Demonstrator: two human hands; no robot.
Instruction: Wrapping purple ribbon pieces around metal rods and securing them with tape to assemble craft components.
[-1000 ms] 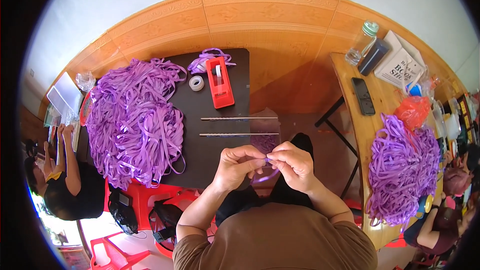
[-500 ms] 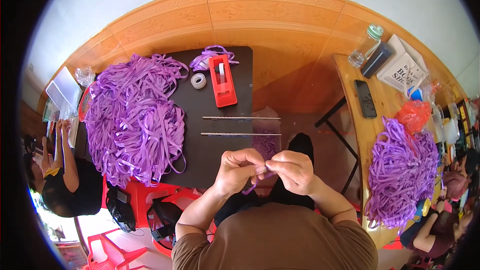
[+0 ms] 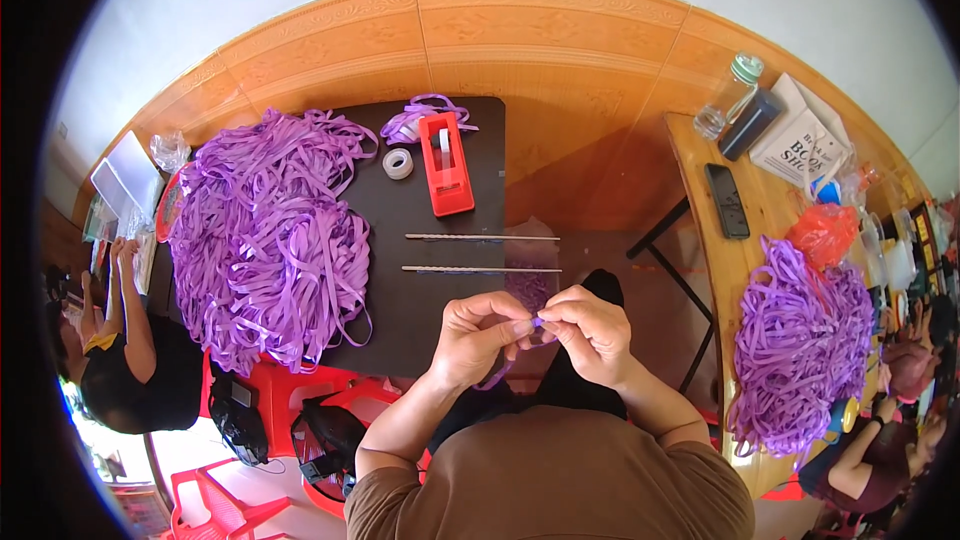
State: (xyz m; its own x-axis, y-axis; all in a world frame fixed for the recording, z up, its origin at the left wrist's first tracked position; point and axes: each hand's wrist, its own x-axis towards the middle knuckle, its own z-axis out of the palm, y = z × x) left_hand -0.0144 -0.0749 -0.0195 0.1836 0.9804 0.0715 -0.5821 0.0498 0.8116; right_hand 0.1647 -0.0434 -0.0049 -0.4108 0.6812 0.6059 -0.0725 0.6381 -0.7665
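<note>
Over my lap, just off the dark table's edge, my left hand (image 3: pixel 478 338) and my right hand (image 3: pixel 590 336) meet fingertip to fingertip. Both pinch a thin purple ribbon (image 3: pixel 494 378), whose loose end dangles below the left hand. A small bit of purple shows between the fingertips; its exact fold is too small to tell. Ahead of the hands, two thin metal rods (image 3: pixel 480 237) lie parallel, their right ends past the table edge. A big heap of purple ribbon (image 3: pixel 270 240) covers the table's left side.
Behind the rods stand a red tape dispenser (image 3: pixel 447 165), a tape roll (image 3: pixel 398 163) and a small ribbon bundle (image 3: pixel 425 120). On the wooden table at right are a phone (image 3: pixel 727 201), a bottle (image 3: pixel 752 124) and another ribbon heap (image 3: pixel 800 345). Other people sit at both sides.
My fingertips have shifted slightly, and more purple ribbon shows between them. The hanging end has swung a little left. Both hands stay together in about the same place.
</note>
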